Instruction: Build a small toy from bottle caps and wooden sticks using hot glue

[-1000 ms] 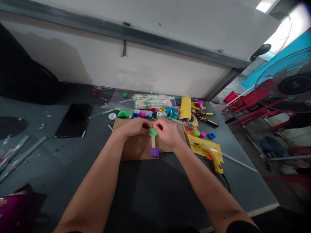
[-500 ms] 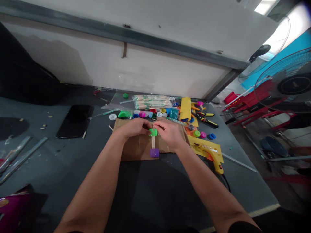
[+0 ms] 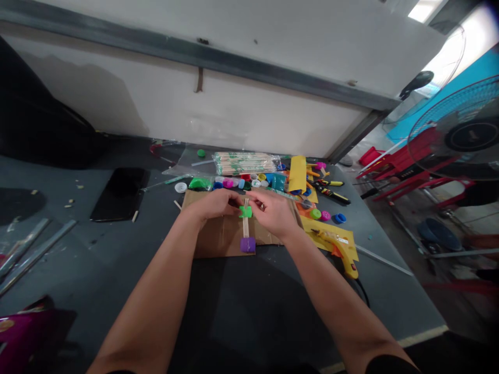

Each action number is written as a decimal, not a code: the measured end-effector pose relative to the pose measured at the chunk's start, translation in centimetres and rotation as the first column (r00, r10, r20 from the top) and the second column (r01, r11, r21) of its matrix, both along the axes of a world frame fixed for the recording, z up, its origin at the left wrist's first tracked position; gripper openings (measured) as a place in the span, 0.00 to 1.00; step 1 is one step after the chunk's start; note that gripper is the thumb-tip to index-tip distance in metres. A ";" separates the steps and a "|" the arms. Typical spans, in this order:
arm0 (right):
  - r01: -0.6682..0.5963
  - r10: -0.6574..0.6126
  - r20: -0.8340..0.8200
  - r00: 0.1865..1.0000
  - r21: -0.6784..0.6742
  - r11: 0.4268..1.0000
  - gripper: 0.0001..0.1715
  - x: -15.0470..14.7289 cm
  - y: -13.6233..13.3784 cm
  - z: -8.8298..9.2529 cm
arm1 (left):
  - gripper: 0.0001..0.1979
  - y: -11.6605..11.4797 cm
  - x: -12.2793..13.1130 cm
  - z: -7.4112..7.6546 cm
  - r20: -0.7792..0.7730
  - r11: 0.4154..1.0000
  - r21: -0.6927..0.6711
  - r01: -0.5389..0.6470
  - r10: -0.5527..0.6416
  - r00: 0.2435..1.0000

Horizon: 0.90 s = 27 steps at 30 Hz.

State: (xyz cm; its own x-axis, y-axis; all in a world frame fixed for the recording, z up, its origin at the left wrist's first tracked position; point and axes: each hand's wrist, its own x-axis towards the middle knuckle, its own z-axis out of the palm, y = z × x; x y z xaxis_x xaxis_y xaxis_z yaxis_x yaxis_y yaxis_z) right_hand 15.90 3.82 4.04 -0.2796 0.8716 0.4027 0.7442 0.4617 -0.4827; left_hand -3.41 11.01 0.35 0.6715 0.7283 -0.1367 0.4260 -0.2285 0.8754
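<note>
A small assembly of thin wooden sticks lies on the brown cardboard. Around the sticks' upper part is a bright green piece; a purple piece sits at their near end. From the left, my left hand pinches the green piece's edge with its fingertips. My right hand is closed on the other side, its thumb and fingers curled together beside the stick tops. What those fingers hold, if anything, is too small to make out.
Behind the cardboard lie a bag of wooden sticks and several bottle caps. To the right, a yellow glue gun rests on yellow card, with pliers beyond. A black phone lies left; a fan stands far right.
My right fingers have shifted slightly off the stick tops, which now show above the green piece. The green piece has turned a little, while my left hand stays nearly in place.
</note>
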 end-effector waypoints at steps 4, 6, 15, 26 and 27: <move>-0.017 0.011 -0.093 0.996 -0.067 0.998 0.15 0.0 0.4 -0.4 | 0.12 0.0 0.0 0.3 -0.009 1.000 0.007 0.001 -0.001 1.000; -0.032 0.021 -0.117 0.993 -0.097 0.995 0.14 -0.1 0.6 -0.8 | 0.12 -0.1 0.0 0.5 -0.023 1.000 0.031 0.004 -0.004 1.000; -0.014 0.008 -0.062 0.998 -0.095 0.995 0.08 -0.4 0.7 -1.2 | 0.13 -0.3 -0.1 0.8 -0.054 0.998 0.061 0.014 -0.011 0.998; -0.038 0.036 -0.048 0.998 -0.045 0.998 0.06 -0.4 0.8 -1.6 | 0.15 -0.4 0.1 1.2 -0.058 0.999 0.028 0.017 -0.015 0.998; -0.041 0.039 -0.053 0.998 -0.043 0.998 0.06 -0.4 0.7 -1.6 | 0.14 -0.4 0.0 1.1 -0.056 0.999 0.028 0.018 -0.016 0.998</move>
State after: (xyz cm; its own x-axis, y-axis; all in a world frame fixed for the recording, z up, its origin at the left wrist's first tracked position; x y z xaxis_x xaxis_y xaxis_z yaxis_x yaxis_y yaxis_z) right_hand 15.53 4.55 2.42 -0.2942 0.8772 0.3793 0.6992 0.4682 -0.5404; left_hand -3.36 10.61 1.43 0.6756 0.7211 -0.1538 0.4701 -0.2606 0.8433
